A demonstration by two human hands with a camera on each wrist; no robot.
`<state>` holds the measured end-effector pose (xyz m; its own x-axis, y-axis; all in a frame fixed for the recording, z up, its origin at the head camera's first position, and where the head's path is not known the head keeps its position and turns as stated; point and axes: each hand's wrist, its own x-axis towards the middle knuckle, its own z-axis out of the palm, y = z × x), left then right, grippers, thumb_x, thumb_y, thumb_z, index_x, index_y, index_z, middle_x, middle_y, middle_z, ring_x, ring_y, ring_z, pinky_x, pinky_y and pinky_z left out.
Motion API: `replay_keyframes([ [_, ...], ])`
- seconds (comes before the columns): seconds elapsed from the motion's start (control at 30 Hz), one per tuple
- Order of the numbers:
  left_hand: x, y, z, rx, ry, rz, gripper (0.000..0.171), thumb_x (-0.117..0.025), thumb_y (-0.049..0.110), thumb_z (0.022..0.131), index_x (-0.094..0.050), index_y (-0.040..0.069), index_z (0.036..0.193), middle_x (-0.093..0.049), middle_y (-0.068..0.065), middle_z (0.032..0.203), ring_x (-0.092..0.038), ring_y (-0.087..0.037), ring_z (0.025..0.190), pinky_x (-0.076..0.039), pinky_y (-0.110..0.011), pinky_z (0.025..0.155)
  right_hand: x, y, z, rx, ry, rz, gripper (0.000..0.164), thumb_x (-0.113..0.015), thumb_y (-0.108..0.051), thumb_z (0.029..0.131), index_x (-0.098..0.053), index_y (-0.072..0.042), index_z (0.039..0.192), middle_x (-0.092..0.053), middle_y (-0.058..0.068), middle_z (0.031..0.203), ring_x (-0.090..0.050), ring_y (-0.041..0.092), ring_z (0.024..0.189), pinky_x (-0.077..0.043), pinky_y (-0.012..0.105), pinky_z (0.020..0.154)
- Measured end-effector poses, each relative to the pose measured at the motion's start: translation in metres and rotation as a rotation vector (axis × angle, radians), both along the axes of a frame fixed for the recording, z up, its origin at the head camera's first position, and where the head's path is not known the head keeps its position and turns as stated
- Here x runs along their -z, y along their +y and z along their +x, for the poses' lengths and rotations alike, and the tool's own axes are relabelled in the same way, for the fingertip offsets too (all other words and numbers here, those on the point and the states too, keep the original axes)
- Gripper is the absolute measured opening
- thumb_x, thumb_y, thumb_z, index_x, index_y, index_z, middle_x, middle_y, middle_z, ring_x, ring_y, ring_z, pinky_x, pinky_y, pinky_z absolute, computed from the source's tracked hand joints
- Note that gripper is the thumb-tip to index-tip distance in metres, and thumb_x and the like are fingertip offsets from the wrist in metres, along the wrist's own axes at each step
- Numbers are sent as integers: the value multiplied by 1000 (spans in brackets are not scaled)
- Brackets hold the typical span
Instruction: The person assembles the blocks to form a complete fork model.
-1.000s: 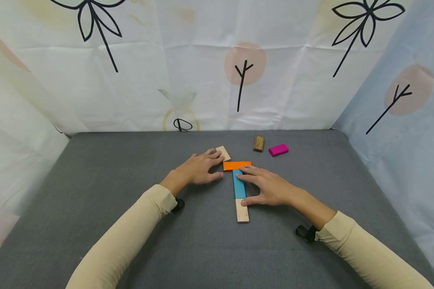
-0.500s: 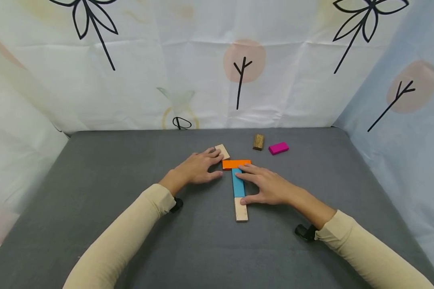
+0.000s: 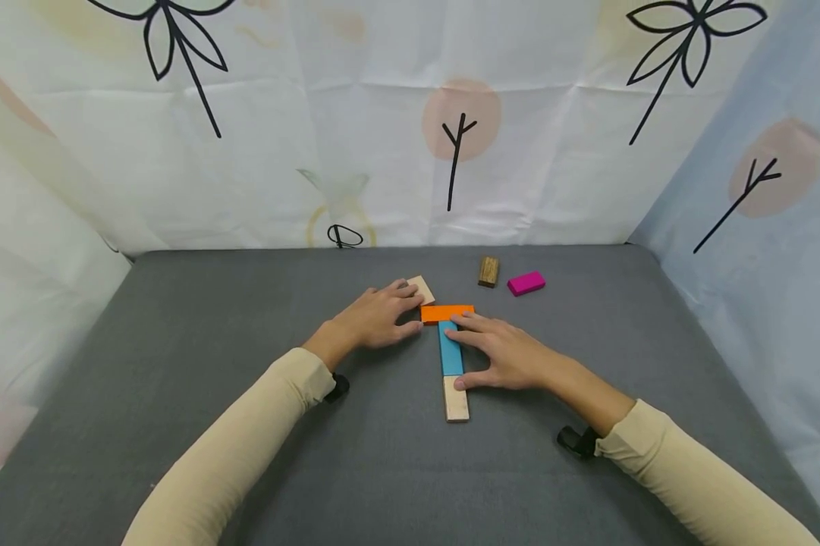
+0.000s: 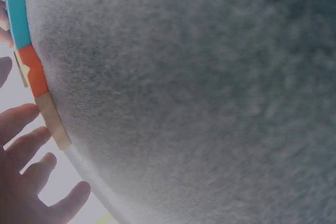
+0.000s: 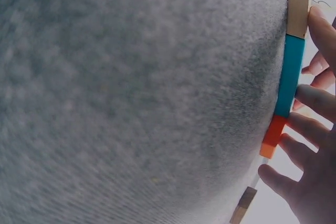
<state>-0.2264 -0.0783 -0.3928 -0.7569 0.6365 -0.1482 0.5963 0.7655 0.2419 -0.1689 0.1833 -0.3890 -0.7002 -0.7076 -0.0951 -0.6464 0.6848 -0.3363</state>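
Both hands (image 3: 381,315) (image 3: 507,353) still touch the same blocks (image 3: 452,360) as before.

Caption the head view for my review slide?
Left hand at a slanted pale block; right hand spread across orange block, blue block and nearer pale block; brown block and magenta block beyond.

A: Any txt, nos. or logos?
B: None legible. Blocks (image 3: 452,361) at the L hand (image 3: 380,315) & R hand (image 3: 512,353): no lettering can be made out.
A: Cloth backdrop (image 3: 382,152), beyond both?
B: Black line drawings (image 3: 456,152), i.e. pics. Looped mark (image 3: 345,236) beyond the L hand: can't be read as a letter or no.
A: Wrist devices (image 3: 576,441), just behind each hand?
B: Too small/dark to tell.
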Motion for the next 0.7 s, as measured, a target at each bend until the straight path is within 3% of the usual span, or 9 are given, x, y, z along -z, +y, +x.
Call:
replay_keyframes([
  [0.23, -4, -1, 7, 34, 52, 31, 58, -52, 42, 103, -41, 13, 153, -32, -9, 160, -26, -30, 149, -30, -59, 112, -2, -2, 0, -4, 9, 33, 84, -68, -62, 86, -48, -11, 150, -33, 14, 159, -27, 34, 148, -20, 59, 116],
  [0.5, -4, 2, 29, 182, 107, 31, 57, -53, 40, 103, -46, 8, 150, -38, -13, 156, -38, -29, 143, -39, -55, 106, -2, -3, 1, -5, 29, 35, 86, -68, -61, 85, -46, -10, 150, -29, 17, 160, -20, 37, 149, -21, 60, 115],
  [0.7, -3, 6, 42, 210, 99, 1, 59, -51, 41, 104, -42, 9, 152, -37, -10, 158, -38, -25, 143, -39, -53, 107, -1, 0, 1, 9, 32, -5, 93, -68, -61, 86, -36, -7, 155, -28, 15, 161, -21, 35, 150, -21, 60, 116],
])
